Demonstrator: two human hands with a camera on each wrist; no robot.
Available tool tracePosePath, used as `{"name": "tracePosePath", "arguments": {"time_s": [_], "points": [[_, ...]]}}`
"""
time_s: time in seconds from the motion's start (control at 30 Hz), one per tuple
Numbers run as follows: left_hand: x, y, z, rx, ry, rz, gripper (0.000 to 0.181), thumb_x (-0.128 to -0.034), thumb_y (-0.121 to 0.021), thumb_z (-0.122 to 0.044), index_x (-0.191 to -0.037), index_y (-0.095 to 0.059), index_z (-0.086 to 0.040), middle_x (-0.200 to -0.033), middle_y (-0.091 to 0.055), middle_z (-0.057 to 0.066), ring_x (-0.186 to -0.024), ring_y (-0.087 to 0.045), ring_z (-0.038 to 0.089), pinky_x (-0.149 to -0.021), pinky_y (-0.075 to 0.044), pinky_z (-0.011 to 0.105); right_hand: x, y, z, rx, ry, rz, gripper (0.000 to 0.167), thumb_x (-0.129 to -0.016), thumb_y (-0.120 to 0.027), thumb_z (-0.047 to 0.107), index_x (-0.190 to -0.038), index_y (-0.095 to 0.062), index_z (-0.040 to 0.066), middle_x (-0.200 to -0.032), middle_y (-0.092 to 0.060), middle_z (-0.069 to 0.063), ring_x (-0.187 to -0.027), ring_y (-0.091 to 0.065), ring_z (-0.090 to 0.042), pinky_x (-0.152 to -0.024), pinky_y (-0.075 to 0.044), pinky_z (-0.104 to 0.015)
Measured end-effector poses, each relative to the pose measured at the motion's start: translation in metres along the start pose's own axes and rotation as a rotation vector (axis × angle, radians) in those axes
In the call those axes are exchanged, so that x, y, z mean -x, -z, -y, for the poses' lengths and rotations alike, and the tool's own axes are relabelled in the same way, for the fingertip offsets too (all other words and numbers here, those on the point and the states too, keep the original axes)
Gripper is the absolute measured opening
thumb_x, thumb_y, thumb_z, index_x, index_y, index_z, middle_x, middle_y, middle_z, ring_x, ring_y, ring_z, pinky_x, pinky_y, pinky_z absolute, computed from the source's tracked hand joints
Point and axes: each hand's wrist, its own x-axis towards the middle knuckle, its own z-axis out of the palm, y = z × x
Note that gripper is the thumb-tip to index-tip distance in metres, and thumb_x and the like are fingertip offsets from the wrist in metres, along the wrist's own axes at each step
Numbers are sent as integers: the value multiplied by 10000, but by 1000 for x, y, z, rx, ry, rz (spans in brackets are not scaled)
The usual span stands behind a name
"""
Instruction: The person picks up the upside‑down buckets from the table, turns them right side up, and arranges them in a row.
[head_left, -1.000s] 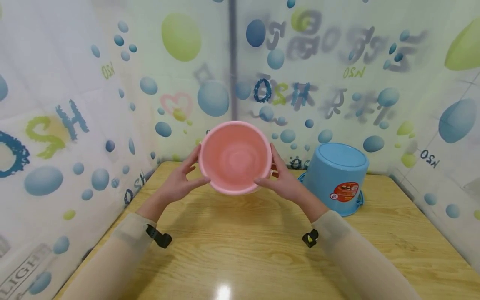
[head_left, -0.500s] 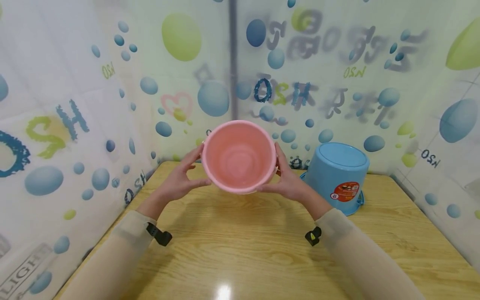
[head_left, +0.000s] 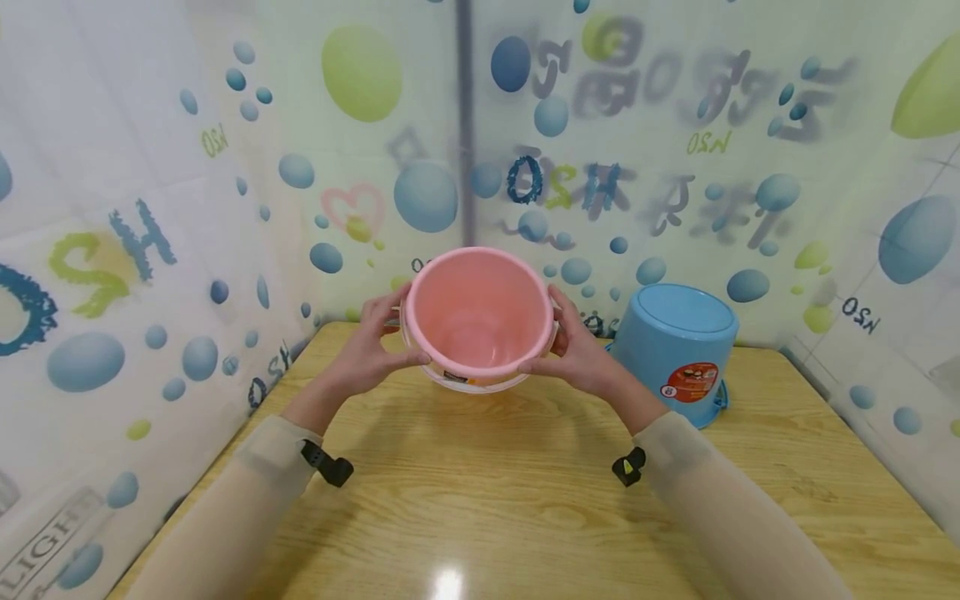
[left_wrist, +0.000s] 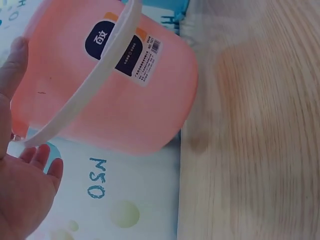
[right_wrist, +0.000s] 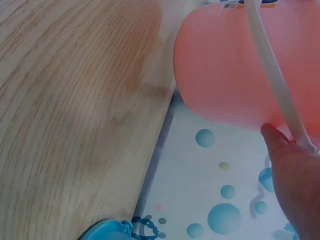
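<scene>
I see the pink bucket (head_left: pixel 483 308) between the left hand (head_left: pixel 365 358) and right hand (head_left: pixel 583 358), which hold its opposite sides. It tilts toward my head view, raised above the worktop (head_left: pixel 480 475).

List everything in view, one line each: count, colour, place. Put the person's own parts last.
Pink bucket: one, pink, between the hands, mouth tilted toward the head camera
Bucket handle: one, white, against the pink bucket's outside
Label: one, dark, orange and white, on the pink bucket
Blue bucket: one, blue, upside down on the table's right
Sticker: one, red, on the blue bucket
Table: one, wood-coloured, beneath
Printed sheeting: white with blue and green spots, behind and both sides
Wrist bands: two, black, one per wrist
Sleeves: two, pale beige
Left hand, right hand: one each, bare, holding the pink bucket's sides
</scene>
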Motion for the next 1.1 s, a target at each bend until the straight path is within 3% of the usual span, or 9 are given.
{"name": "tracePosePath", "arguments": {"time_s": [0.07,0.17,0.3,0.4,0.53,0.67,0.83,1.0,1.1], "points": [[-3,-1,-1,60,-9,9,1070,-943,-889,-119,-1772,-223,-232,-1760,-325,172,-1567,-443,438,-1264,-403,673,-1,1,1,-38,-20,-3,1222,-974,-806,-12,-1779,69,267,-1800,-234,-193,-1548,-433,-560,-1011,-639,-343],[-6,-2,-1,170,-6,32,1042,-966,-855,-79,-1768,-204,-223,-1765,-369,181,-1548,-483,491,-1200,-524,546,-2,3,1,-58,-46,-18,1159,-997,-784,9,-1785,33,244,-1779,-250,-196,-1483,-505,-558,-947,-653,-303],[-8,-4,-1,248,74,28,1027,-983,-844,-113,-1757,-185,-259,-1731,-397,179,-1508,-526,487,-1043,-613,389,-5,5,1,-58,-64,-45,1086,-1023,-767,52,-1789,-17,226,-1769,-275,-164,-1407,-607,-479,-972,-640,-286],[-9,-5,0,226,135,6,1075,-969,-877,-205,-1764,-159,-302,-1705,-425,139,-1515,-534,423,-1058,-610,477,-8,7,2,-82,-58,-73,1006,-1049,-739,68,-1788,-78,235,-1754,-316,-155,-1462,-580,-454,-995,-625,-256],[-12,-5,2,152,178,-6,1143,-953,-895,-332,-1777,-104,-369,-1777,-336,65,-1507,-521,394,-1087,-580,597,-12,9,3,-77,-44,-97,910,-1083,-707,117,-1782,-138,242,-1742,-354,-167,-1544,-502,-451,-1023,-612,-257],[-14,-5,5,117,206,-10,1131,-961,-878,-391,-1774,-92,-388,-1823,-249,22,-1508,-496,398,-1109,-551,629,-18,9,1,-42,-63,-109,870,-1103,-691,191,-1781,-149,249,-1763,-346,-152,-1547,-506,-421,-1149,-572,-423],[-17,-6,8,133,223,-15,1128,-965,-868,-408,-1780,-89,-360,-1788,-315,74,-1462,-524,389,-1077,-568,567,-22,8,-4,15,-108,-124,856,-1126,-656,282,-1787,-113,281,-1799,-298,-146,-1599,-442,-399,-1261,-439,-610],[-20,-9,13,139,225,-29,1129,-969,-866,-384,-1785,-88,-325,-1749,-360,96,-1372,-549,359,-1005,-565,459,-27,7,-9,34,-123,-104,851,-1146,-615,325,-1790,-60,293,-1844,-175,-143,-1670,-310,-410,-1311,-357,-624],[-22,-10,16,145,230,-26,1105,-984,-847,-378,-1786,-88,-322,-1671,-428,146,-1336,-553,353,-1004,-570,459,-29,8,-12,46,-141,-109,846,-1147,-607,348,-1790,-60,291,-1850,-155,-131,-1678,-286,-415,-1319,-341,-624]]}}
